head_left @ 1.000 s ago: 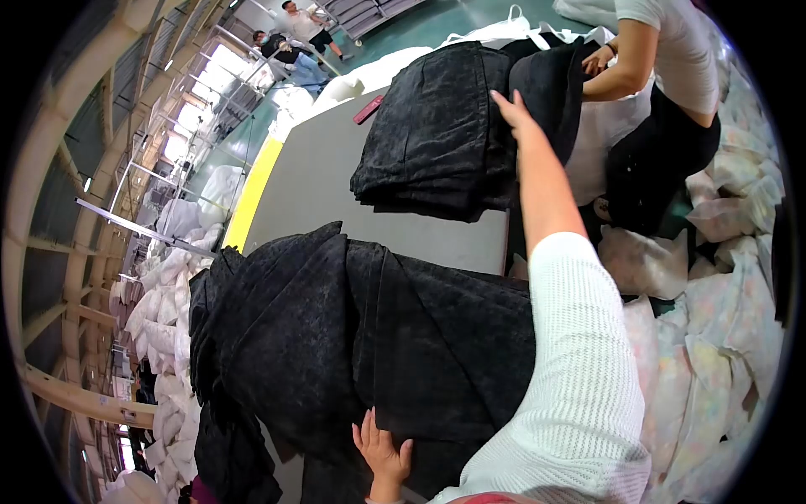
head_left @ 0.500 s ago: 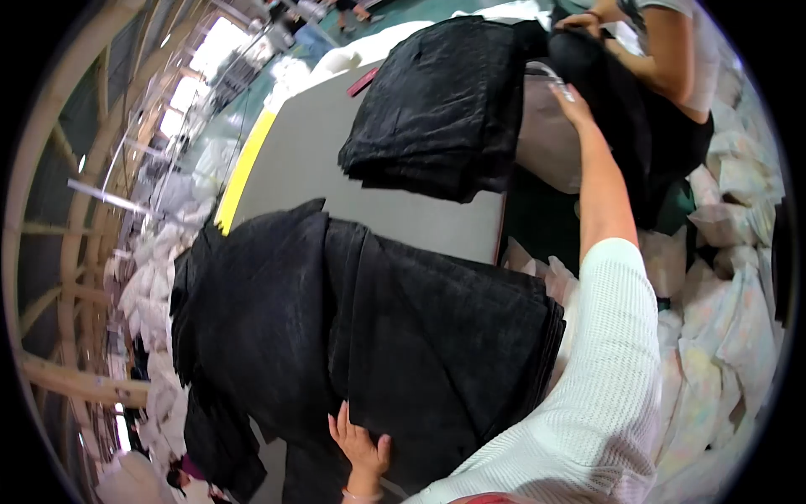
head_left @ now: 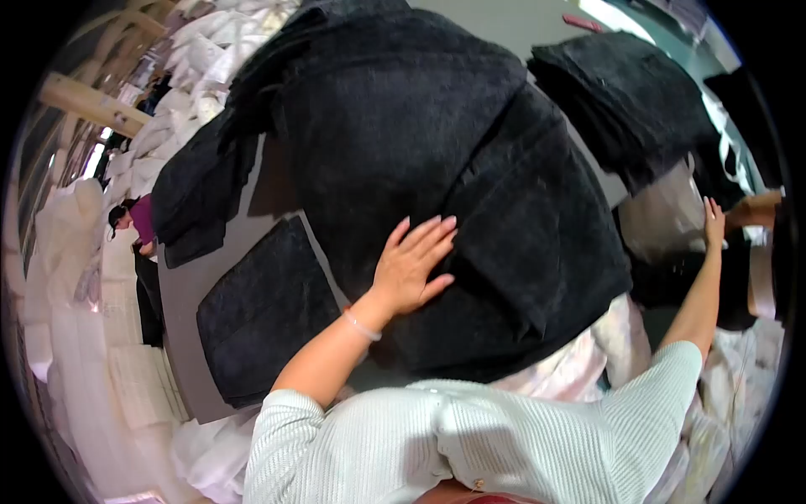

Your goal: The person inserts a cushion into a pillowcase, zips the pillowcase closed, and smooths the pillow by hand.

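A large heap of dark folded fabric [head_left: 395,126] covers much of the grey table. My left hand [head_left: 413,267] lies on it with fingers spread, a band at the wrist. Far to the right, my right hand [head_left: 714,223] is stretched out beside a pale bag [head_left: 663,212]; its fingers look extended, with nothing visible in them. Just beyond that hand is the folded dark stack [head_left: 625,97]. A smaller folded dark piece [head_left: 269,311] lies at the left of the heap.
The grey table's bare surface [head_left: 189,319] shows at the left. A red object [head_left: 582,23] lies near its far edge. A co-worker's arm [head_left: 754,210] is at the far right. Another person [head_left: 138,220] stands at the left, near piled white bags [head_left: 206,55].
The view has swung left and down, so the heap sits higher and nearer the centre. My right hand moved off the folded stack; earlier it touched something pale and shiny beside it.
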Demonstrator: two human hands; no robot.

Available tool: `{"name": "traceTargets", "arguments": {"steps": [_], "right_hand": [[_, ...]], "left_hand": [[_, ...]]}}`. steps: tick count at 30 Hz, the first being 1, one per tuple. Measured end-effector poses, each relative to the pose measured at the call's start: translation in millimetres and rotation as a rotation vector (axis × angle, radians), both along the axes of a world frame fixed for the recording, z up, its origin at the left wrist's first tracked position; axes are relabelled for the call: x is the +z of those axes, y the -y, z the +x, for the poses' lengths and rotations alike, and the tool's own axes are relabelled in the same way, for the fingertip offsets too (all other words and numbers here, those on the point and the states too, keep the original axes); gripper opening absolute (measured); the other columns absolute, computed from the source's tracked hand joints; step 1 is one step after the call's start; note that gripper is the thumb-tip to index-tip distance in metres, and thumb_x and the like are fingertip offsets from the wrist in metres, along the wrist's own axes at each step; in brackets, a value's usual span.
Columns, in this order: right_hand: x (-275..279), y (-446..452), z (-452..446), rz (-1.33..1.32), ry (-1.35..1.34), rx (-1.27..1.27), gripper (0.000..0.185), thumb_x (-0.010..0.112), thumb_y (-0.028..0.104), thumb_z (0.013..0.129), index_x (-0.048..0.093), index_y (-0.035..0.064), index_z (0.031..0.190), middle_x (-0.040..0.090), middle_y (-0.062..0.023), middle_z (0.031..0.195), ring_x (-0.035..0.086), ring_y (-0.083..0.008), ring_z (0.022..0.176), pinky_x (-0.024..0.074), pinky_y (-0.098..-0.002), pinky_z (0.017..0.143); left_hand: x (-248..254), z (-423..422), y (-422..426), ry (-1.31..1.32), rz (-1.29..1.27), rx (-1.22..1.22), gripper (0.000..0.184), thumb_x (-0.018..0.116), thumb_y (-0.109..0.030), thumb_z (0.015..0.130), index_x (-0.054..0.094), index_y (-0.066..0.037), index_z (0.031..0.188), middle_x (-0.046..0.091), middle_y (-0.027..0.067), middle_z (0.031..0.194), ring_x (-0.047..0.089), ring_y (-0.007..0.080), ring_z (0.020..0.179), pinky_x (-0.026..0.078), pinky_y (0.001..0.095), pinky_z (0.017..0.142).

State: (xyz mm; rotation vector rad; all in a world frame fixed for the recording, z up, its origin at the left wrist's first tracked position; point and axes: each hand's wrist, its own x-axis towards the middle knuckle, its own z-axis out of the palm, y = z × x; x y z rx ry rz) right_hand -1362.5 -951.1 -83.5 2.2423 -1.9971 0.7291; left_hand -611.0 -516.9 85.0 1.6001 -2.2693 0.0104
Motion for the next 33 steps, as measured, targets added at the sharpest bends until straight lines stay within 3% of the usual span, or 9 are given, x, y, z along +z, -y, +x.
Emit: {"name": "traceTargets", "arguments": {"steps": [3,7,8,13,19,23,28,30,33], "right_hand": [[20,-187,102,0.235,0.390,-0.294,0.050,0.057,0.042,0.093,0.065,0.0001,0.120,0.066,-0.0156,0.121,0.060,-0.0259,0.118,0.0414,-0.0346,0.102],[-168,-384,124,0.350,0.287,-0.436,0.041,0.047,0.042,0.094,0.072,0.0109,0.104,0.068,-0.0161,0.112,0.062,-0.0356,0.108,0.0480,-0.0433,0.092],[-221,-444,145,0.599,0.114,-0.488,0.033,0.052,0.031,0.093,0.069,0.0101,0.113,0.066,-0.0148,0.117,0.061,-0.0313,0.111,0.0455,-0.0418,0.095],[-289,-662,286,1.058,0.514,-0.892,0.073,0.066,0.045,0.084,0.049,-0.0036,0.136,0.053,-0.0260,0.134,0.051,-0.0374,0.127,0.0396,-0.0411,0.107],[-313,-708,346,1.361,0.737,-1.102,0.080,0.067,0.045,0.084,0.040,-0.0034,0.142,0.048,-0.0251,0.140,0.046,-0.0345,0.132,0.0381,-0.0415,0.108],[-411,-736,341,0.958,0.498,-1.396,0.102,0.071,0.046,0.082,0.016,-0.0081,0.149,0.021,-0.0322,0.153,0.030,-0.0412,0.140,0.0313,-0.0443,0.113],[-507,-746,274,0.745,0.744,-1.422,0.117,0.077,0.044,0.077,0.002,-0.0120,0.148,0.012,-0.0337,0.154,0.016,-0.0419,0.145,0.0285,-0.0407,0.116],[-553,-743,265,0.762,0.471,-1.367,0.095,0.073,0.040,0.082,0.023,-0.0121,0.144,0.033,-0.0378,0.143,0.034,-0.0431,0.137,0.0387,-0.0433,0.108],[-518,-729,247,0.775,0.383,-1.326,0.027,0.055,0.022,0.088,0.061,-0.0033,0.095,0.067,-0.0249,0.103,0.063,-0.0416,0.099,0.0499,-0.0492,0.086]], "left_hand": [[3,-3,-4,-0.061,0.019,-0.037,0.051,0.072,-0.030,0.074,0.059,-0.010,0.118,0.047,0.0069,0.146,0.043,0.0278,0.134,0.027,0.0498,0.111],[-21,10,-14,0.069,-0.146,-0.043,0.050,0.068,-0.031,0.081,0.055,-0.007,0.123,0.049,0.0148,0.142,0.044,0.0345,0.132,0.025,0.0523,0.111],[-30,17,-13,0.085,-0.146,-0.077,0.050,0.064,-0.034,0.084,0.054,-0.005,0.124,0.050,0.0167,0.140,0.043,0.0357,0.132,0.024,0.0525,0.112],[-47,53,-9,0.204,-0.133,-0.070,0.060,0.053,-0.043,0.094,0.047,0.004,0.130,0.045,0.0236,0.139,0.035,0.0380,0.137,0.018,0.0511,0.116],[-70,75,-36,-0.176,-0.197,0.052,0.053,0.047,-0.030,0.102,0.040,0.005,0.141,0.041,0.0209,0.146,0.036,0.0317,0.137,0.020,0.0422,0.117],[-81,97,-35,-0.006,-0.208,0.060,0.053,0.047,-0.030,0.102,0.040,0.005,0.141,0.041,0.0207,0.146,0.037,0.0313,0.137,0.021,0.0416,0.117],[-83,110,-30,0.040,-0.198,0.039,0.054,0.046,-0.030,0.102,0.039,0.004,0.142,0.041,0.0204,0.147,0.037,0.0308,0.137,0.022,0.0408,0.117],[-82,114,-27,0.044,-0.200,0.027,0.054,0.046,-0.031,0.102,0.039,0.004,0.143,0.040,0.0202,0.147,0.038,0.0306,0.137,0.022,0.0405,0.116],[-77,122,-24,0.035,-0.222,0.005,0.054,0.046,-0.031,0.102,0.038,0.004,0.143,0.040,0.0200,0.147,0.038,0.0304,0.137,0.023,0.0401,0.116]]}}
